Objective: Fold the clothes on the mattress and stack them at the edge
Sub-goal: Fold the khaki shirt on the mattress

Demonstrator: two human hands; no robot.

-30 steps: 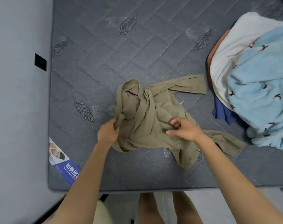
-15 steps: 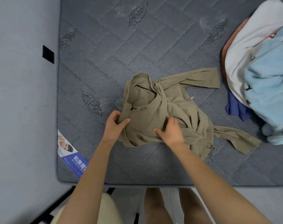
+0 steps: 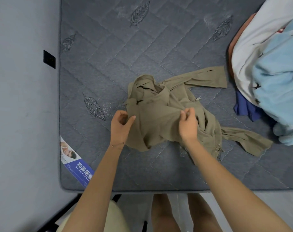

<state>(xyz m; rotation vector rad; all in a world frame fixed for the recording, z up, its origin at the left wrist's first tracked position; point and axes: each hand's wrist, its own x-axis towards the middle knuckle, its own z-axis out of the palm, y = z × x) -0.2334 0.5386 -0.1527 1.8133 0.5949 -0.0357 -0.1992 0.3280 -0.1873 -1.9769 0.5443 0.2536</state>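
Note:
A crumpled khaki jacket (image 3: pixel 160 114) lies in the middle of the grey quilted mattress (image 3: pixel 109 56), one sleeve stretched to the upper right, another trailing to the lower right. My left hand (image 3: pixel 120 126) pinches the fabric at the jacket's left edge. Near its middle my right hand (image 3: pixel 188 124) pinches a fold, and the cloth between both hands is lifted slightly and pulled taut. At the right edge sits a pile of clothes (image 3: pixel 272 72): a light blue fleece piece, a white one, an orange one and a dark blue one underneath.
A grey wall (image 3: pixel 22 97) with a black socket (image 3: pixel 49 59) runs along the mattress's left side. A blue and white label (image 3: pixel 75 161) is on the near left corner. My legs stand at the near edge, with a pale stool (image 3: pixel 114 215) beside them.
Both hands have shifted their grip: from pressing on the jacket they now pinch it and lift the cloth between them. The right hand moved rightward. The view shifted slightly.

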